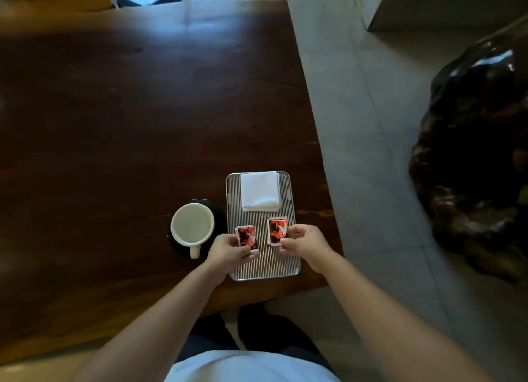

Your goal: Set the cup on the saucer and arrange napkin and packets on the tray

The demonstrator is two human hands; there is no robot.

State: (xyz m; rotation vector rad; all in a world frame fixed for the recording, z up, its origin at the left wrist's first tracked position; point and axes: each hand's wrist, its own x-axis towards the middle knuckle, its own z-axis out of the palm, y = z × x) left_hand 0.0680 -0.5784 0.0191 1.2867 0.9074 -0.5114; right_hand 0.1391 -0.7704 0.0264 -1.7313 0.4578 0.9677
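A ribbed metal tray (267, 264) lies near the table's front right corner. A folded white napkin (260, 190) rests on its far half. My left hand (228, 253) pinches a red and black packet (247, 237) over the tray's left side. A second red packet (277, 230) on the right side is held at its edge by my right hand (304, 243). Left of the tray a white cup (192, 224) stands on a dark saucer (218, 213), handle pointing toward me.
The dark wooden table (128, 110) stretches far to the left and back. Its right edge runs close beside the tray, with tiled floor (371, 153) beyond. A large dark glossy wooden object (480, 153) stands on the floor at the right.
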